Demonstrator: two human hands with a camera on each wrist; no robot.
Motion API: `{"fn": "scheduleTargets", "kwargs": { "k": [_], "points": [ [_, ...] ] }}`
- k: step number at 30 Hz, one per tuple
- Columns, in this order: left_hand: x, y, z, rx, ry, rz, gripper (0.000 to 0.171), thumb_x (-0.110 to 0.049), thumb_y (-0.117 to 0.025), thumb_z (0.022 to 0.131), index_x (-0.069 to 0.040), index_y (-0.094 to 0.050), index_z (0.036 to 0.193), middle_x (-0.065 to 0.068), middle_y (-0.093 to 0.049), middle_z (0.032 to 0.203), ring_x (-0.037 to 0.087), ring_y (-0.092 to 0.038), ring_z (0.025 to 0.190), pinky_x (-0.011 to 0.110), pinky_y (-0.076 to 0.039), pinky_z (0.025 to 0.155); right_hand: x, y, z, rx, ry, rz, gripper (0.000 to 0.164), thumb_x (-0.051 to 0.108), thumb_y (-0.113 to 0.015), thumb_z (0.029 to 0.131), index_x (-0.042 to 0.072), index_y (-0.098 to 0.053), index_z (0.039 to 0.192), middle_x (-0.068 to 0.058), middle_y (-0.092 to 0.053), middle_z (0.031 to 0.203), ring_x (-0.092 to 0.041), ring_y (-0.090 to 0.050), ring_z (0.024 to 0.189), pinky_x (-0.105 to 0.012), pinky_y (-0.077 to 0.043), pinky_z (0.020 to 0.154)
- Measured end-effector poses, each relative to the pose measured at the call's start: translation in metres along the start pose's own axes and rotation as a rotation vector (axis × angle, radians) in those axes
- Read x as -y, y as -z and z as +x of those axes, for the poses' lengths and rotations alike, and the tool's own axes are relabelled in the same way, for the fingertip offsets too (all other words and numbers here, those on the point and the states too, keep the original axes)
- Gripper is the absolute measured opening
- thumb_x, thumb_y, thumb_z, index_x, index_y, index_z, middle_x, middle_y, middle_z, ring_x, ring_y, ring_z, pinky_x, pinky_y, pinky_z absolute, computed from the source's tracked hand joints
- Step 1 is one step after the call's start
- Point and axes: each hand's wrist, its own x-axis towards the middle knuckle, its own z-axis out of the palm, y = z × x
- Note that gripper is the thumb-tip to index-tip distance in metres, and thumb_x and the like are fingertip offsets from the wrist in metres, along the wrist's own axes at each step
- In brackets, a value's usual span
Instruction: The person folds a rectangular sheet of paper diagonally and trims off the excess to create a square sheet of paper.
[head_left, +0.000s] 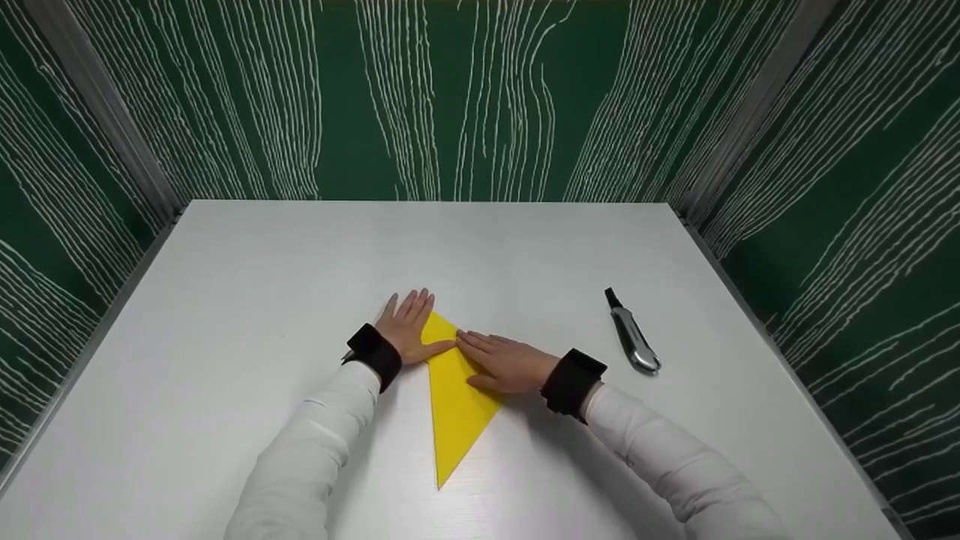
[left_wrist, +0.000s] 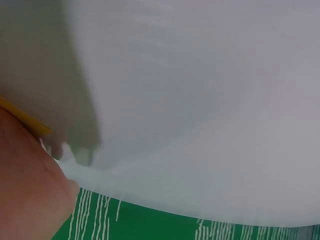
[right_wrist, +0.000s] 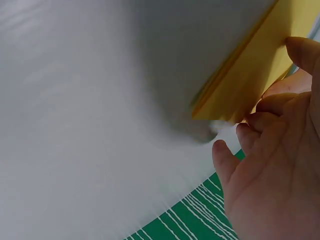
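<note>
A folded sheet of yellow paper [head_left: 456, 420] lies on the white table, its long point toward the near edge. My left hand [head_left: 409, 330] rests flat at the paper's upper left, fingers straight and pointing away, thumb stretched across the sheet. From the right, my right hand [head_left: 510, 364] lies over the paper's right edge with straight fingers, their tips meeting the left thumb. In the right wrist view the yellow paper [right_wrist: 240, 85] shows layered folded edges beside the right hand [right_wrist: 280, 150]. Only a sliver of yellow paper [left_wrist: 30, 120] appears past the left hand [left_wrist: 30, 185] in the left wrist view.
A grey and black utility knife [head_left: 634, 334] lies on the white table [head_left: 225, 300] to the right of the hands. Green walls [head_left: 480, 97] with white drip lines stand behind and on both sides, with grey posts [head_left: 757, 112] at the corners.
</note>
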Motion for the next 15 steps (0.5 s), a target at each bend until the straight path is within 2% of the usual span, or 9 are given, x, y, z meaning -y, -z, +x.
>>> {"fn": "scheduleTargets", "kwargs": {
  "k": [5, 9, 15],
  "points": [
    [0.0, -0.002, 0.0, -0.036, 0.01, -0.059, 0.09, -0.066, -0.039, 0.102, -0.007, -0.012, 0.165, 0.012, -0.01, 0.175, 0.029, -0.011, 0.164, 0.054, -0.005, 0.133, -0.005, 0.0, 0.004, -0.001, -0.038, 0.004, 0.072, 0.046, -0.04, 0.11, 0.01, -0.013, 0.166, -0.006, -0.011, 0.175, -0.024, -0.015, 0.163, -0.047, -0.02, 0.132],
    [-0.007, -0.002, 0.002, -0.055, -0.008, -0.08, 0.084, -0.062, -0.036, 0.105, -0.008, -0.014, 0.165, 0.009, -0.012, 0.175, 0.028, -0.012, 0.164, 0.054, -0.005, 0.133, -0.009, 0.003, 0.008, -0.016, -0.138, -0.005, 0.073, 0.048, -0.039, 0.11, 0.009, -0.011, 0.166, -0.007, -0.01, 0.175, -0.024, -0.015, 0.163, -0.048, -0.02, 0.132],
    [-0.025, -0.004, 0.005, -0.028, -0.068, -0.071, 0.077, -0.057, -0.032, 0.108, -0.009, -0.015, 0.165, 0.007, -0.012, 0.175, 0.026, -0.012, 0.164, 0.054, -0.006, 0.133, -0.011, 0.007, 0.014, -0.041, -0.3, -0.038, 0.074, 0.05, -0.036, 0.11, 0.006, -0.012, 0.165, -0.009, -0.011, 0.175, -0.026, -0.015, 0.163, -0.049, -0.021, 0.132]
  ]
}}
